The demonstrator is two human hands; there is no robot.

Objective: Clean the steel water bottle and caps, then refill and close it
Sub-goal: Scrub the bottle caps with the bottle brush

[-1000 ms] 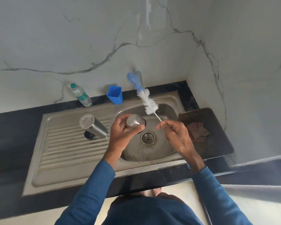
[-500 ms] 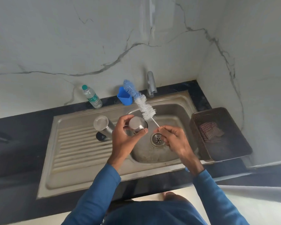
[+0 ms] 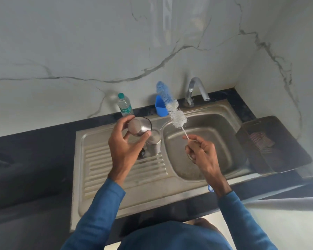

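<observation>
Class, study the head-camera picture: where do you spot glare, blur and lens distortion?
Head view: a pale reflection streaks the marble wall; the tray looks smeared; the wide lens skews the sink edges; the steel cap in the left hand shines.

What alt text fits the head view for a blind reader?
The left hand grips a steel cap and the right hand holds a blue-and-white bottle brush by its thin handle, above a steel sink; the steel bottle stands on the drainboard.

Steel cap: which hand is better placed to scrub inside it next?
Probably the right hand: it holds the bottle brush by its handle, bristles near the steel cap, which the left hand grips.
</observation>
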